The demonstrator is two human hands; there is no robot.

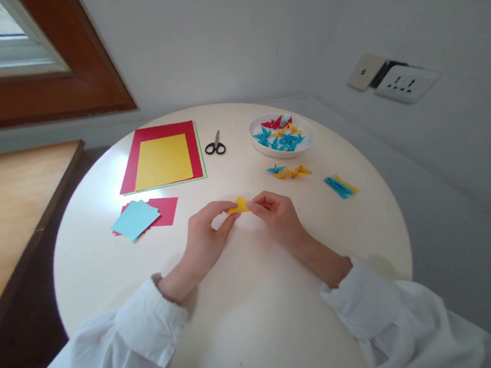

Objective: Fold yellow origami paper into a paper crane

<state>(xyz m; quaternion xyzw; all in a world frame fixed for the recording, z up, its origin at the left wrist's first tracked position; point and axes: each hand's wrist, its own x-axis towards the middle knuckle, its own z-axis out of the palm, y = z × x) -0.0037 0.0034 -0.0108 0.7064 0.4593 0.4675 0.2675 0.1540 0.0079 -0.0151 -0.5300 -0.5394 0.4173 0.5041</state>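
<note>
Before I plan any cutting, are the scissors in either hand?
No, the scissors lie on the table, while the left hand and right hand hold the small yellow paper.

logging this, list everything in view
Table: one, white, centre
Folded paper: one, yellow, centre
Large sheets: 3+, yellow, red, green, far left
Small sheets: several, blue, red, nearer left
Scissors: one, black handles, far middle
Dish: one, white, far right
Cranes: several, blue, yellow, red, in and before dish
Strips: several, blue, yellow, right
Wooden surface: one, brown, left
Window: one, brown frame, upper left
Wall plates: two, pale, right
Left hand: one, pinching paper
Right hand: one, pinching paper
Sleeves: two, white, bottom
</note>
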